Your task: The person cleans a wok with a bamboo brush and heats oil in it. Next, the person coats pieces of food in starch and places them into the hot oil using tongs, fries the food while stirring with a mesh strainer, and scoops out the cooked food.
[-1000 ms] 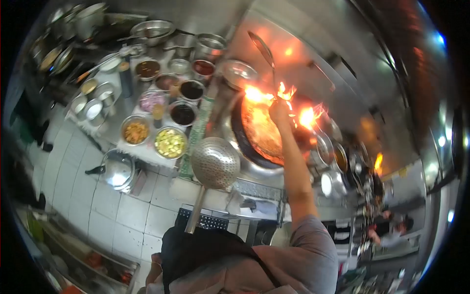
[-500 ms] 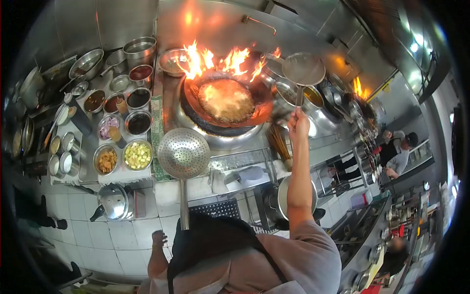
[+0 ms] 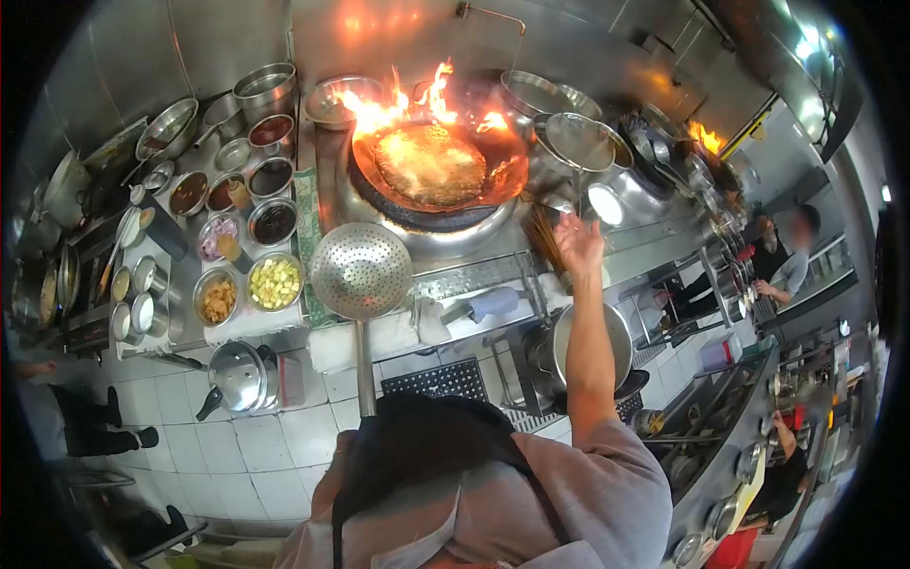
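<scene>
The right hand [image 3: 579, 245] is spread near the strainer [image 3: 580, 142]; the left [image 3: 343, 448] is obscured, its state indeterminable. The wok [image 3: 431, 171] sits over the burner; flames could burn an overreaching arm. Nudging the ungripped strainer could dislodge it.

Flames [image 3: 437, 95] along far rim of wok [image 3: 503, 179]; right hand [image 3: 579, 245] open near mesh strainer [image 3: 580, 143].

head | above torso [image 3: 502, 507], close | faces forward, steeply down | wok [image 3: 505, 178] farther out
</scene>
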Motion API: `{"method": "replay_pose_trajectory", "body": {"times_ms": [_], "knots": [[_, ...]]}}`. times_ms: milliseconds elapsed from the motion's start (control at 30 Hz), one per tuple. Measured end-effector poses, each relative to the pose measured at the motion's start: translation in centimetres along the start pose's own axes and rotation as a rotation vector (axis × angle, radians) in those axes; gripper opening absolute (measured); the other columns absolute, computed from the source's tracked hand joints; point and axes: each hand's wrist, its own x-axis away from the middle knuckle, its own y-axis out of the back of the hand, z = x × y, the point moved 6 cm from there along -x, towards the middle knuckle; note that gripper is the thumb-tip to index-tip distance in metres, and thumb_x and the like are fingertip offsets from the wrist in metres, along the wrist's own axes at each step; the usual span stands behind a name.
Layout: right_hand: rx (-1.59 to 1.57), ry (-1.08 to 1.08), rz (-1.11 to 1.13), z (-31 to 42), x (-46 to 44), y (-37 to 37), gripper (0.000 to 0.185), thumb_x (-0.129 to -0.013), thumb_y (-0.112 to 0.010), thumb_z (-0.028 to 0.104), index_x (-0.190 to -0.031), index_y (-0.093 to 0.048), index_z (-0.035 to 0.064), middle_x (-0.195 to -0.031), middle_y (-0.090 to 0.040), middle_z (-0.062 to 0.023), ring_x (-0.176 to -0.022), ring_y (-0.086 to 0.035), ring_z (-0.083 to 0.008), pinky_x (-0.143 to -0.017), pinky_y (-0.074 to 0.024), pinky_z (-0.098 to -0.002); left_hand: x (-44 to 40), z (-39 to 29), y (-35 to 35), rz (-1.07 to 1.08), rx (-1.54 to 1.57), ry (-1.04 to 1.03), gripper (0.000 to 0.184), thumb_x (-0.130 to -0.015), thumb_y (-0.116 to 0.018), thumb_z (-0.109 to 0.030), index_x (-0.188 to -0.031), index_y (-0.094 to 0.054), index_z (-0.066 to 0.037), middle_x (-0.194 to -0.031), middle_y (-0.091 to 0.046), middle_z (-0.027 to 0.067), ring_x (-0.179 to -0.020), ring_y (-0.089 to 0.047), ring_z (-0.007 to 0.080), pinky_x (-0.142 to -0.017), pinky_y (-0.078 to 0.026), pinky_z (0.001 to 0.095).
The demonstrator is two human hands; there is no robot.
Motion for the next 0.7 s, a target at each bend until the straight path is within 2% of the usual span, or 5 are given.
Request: {"method": "replay_pose_trajectory", "body": {"times_ms": [400, 533, 600, 667, 700], "knots": [[0.141, -0.626, -0.104, -20.4, 20.7, 5.5, 0.052, -0.097, -0.053, 0.046, -0.128, -0.058, 0.0047, -0.103, -0.068, -0.0142, -0.086, -0.064, -0.022, -0.077, -0.0521, -0.0382, 0.8, 1.8, -3.8, 0.038, -0.723, -0.184, 0.016, -0.087, -0.059, -0.025, -0.096, -0.069, -0.015, -0.089, -0.07, 0.0064, -0.082, -0.069, 0.025, -0.066, -0.053, 0.0414], [1.214, -0.802, -0.403, -21.5, 26.3, 21.6, 0.056, -0.093, -0.055, 0.053, -0.122, -0.06, 0.0063, -0.101, -0.069, -0.0156, -0.08, -0.066, -0.0296, -0.072, -0.0528, -0.0475, -0.9, 1.2, -4.3, 0.116, -0.933, -0.224, 0.016, -0.086, -0.061, -0.025, -0.094, -0.072, -0.015, -0.087, -0.072, 0.0064, -0.082, -0.07, 0.025, -0.066, -0.054, 0.0411], [2.198, -0.536, -0.007, -20.3, 29.0, 31.4, 0.056, -0.09, -0.056, 0.054, -0.114, -0.064, 0.0049, -0.101, -0.07, -0.0181, -0.088, -0.068, -0.0365, -0.077, -0.0522, -0.052, -3.4, 1.2, -5.0, 0.102, -0.932, -0.167, 0.016, -0.087, -0.058, -0.021, -0.077, -0.068, -0.013, -0.08, -0.069, 0.0068, -0.071, -0.067, 0.0235, -0.057, -0.052, 0.0412], [2.338, -0.847, 0.172, -18.6, 34.4, 37.7, 0.055, -0.089, -0.057, 0.051, -0.108, -0.066, 0.0008, -0.101, -0.07, -0.0187, -0.098, -0.067, -0.0355, -0.082, -0.0516, -0.0501, 1.2, -2.6, -1.8, -0.045, 0.522, 0.393, 0.016, -0.089, -0.056, -0.021, -0.081, -0.067, -0.012, -0.08, -0.067, 0.0066, -0.073, -0.067, 0.0215, -0.054, -0.052, 0.0407], [2.346, -0.899, 0.213, -18.0, 36.4, 39.5, 0.053, -0.089, -0.057, 0.05, -0.107, -0.067, 0.0011, -0.1, -0.07, -0.0185, -0.096, -0.067, -0.0352, -0.08, -0.0514, -0.0496, 0.7, -2.9, -1.8, -0.074, 0.578, 0.42, 0.015, -0.09, -0.055, -0.02, -0.083, -0.066, -0.012, -0.079, -0.066, 0.0064, -0.073, -0.066, 0.0208, -0.052, -0.051, 0.0398]]}}
